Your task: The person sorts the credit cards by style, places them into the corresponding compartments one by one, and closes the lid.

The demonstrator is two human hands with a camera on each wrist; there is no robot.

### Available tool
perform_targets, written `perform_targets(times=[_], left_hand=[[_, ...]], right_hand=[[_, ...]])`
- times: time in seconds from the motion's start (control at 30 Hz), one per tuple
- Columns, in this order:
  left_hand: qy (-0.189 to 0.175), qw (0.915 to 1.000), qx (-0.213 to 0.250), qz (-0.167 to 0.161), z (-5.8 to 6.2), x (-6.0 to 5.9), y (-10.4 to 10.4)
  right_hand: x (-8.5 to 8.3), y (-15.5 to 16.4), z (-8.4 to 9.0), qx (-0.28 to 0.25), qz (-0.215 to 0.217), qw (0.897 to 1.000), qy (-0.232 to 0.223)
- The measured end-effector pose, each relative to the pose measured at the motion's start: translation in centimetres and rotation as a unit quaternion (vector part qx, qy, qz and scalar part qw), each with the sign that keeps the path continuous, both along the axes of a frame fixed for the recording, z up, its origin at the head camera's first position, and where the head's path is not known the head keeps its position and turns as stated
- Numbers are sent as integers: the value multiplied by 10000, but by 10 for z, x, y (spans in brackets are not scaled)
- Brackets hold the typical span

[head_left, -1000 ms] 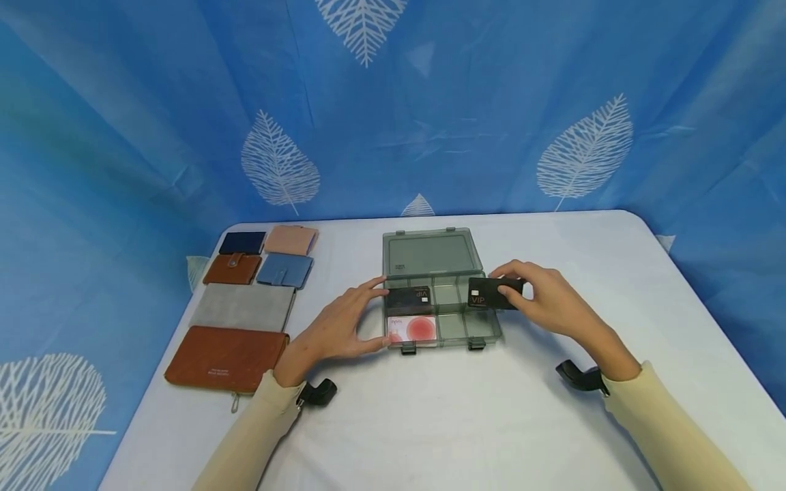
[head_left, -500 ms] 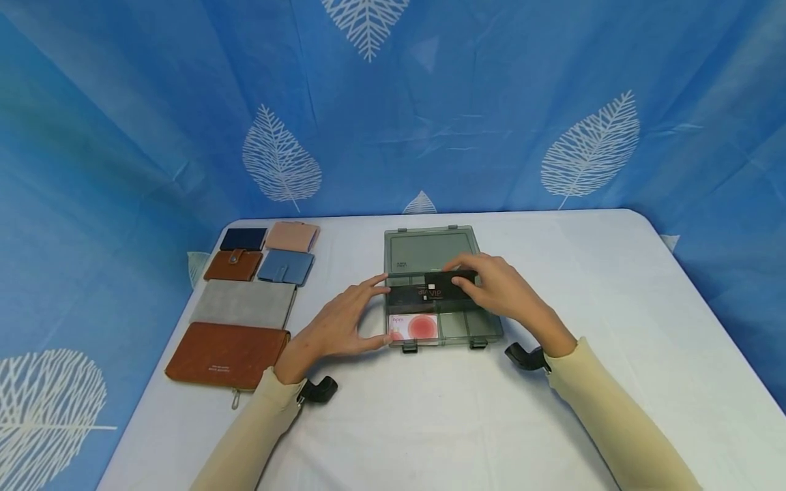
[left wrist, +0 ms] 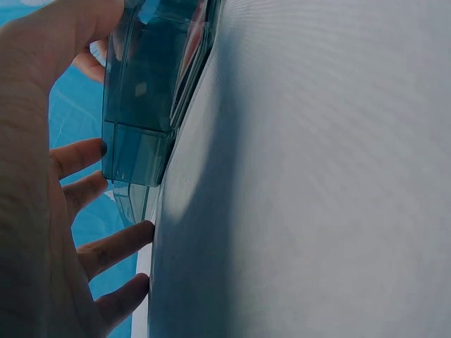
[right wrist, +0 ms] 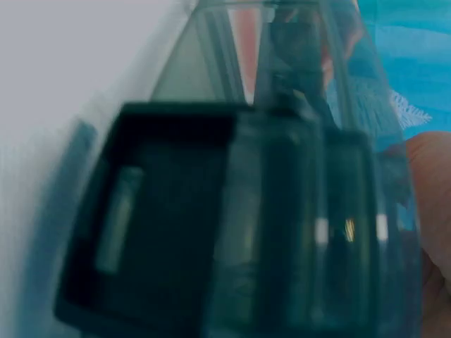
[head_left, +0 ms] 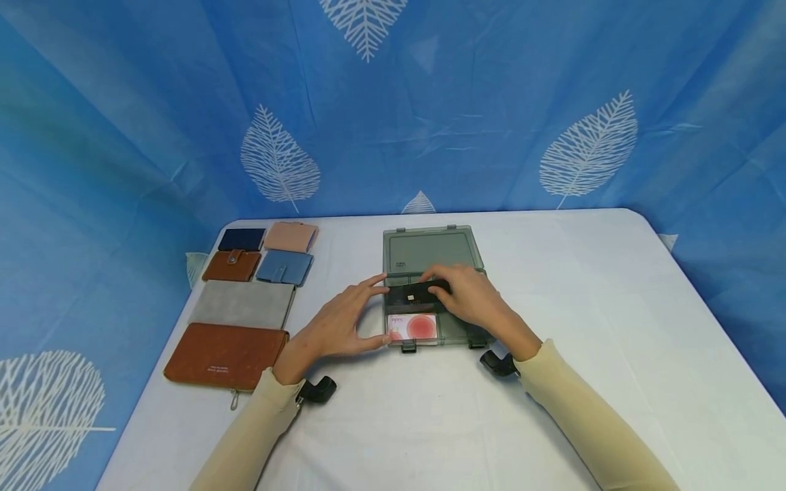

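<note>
Card move is nearly finished: a second ago the right hand (head_left: 473, 300) held the black VIP card (head_left: 416, 294) off the right end of the organizer box (head_left: 430, 249); half a second ago it was over the box's middle; now the card sits low over the upper-left compartment, on or just above a second black card that was already there. My read is that placement is at the set-down stage, with release not yet visible.

Right hand: fingers curled over the card's right end, pinching it. The card's left part shows past the fingertips, with the hand covering the middle compartments. Right wrist view is blurred: dark card and translucent box wall close to the lens, nothing finer.

Left hand (head_left: 340, 326): unchanged across all three frames, fingers straight and spread, thumb and fingertips braced against the box's left edge. Left wrist view shows fingertips (left wrist: 116, 243) touching the tabletop (head_left: 552, 273) beside the box wall (left wrist: 144, 98). It holds nothing.

Red-and-white card (head_left: 413, 327) lies in the lower-left compartment, just below the black card. Lid lies open and flat behind. Wallets (head_left: 242, 303) lie well to the left, untouched.
</note>
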State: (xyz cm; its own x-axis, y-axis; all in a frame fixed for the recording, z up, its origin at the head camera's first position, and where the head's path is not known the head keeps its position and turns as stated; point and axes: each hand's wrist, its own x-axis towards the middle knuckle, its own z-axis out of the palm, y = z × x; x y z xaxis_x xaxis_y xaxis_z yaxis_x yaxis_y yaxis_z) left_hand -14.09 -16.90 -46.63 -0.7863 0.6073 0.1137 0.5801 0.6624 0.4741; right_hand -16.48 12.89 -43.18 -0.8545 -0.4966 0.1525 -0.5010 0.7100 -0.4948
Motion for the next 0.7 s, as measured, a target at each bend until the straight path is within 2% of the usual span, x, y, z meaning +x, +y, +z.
perform_targets(times=[0.23,0.43,0.7], left_hand=[[-13,9999,87,-62,0,0,-1],[2,10000,66,-73,-1,0,-1],[22,9999,123,-94,-1,0,-1]], right_hand=[[5,-5,-6,228,113,9992,311],[9,-10,-9,527,108,9977,418],[13,-18,-14,678,189,9959,565]])
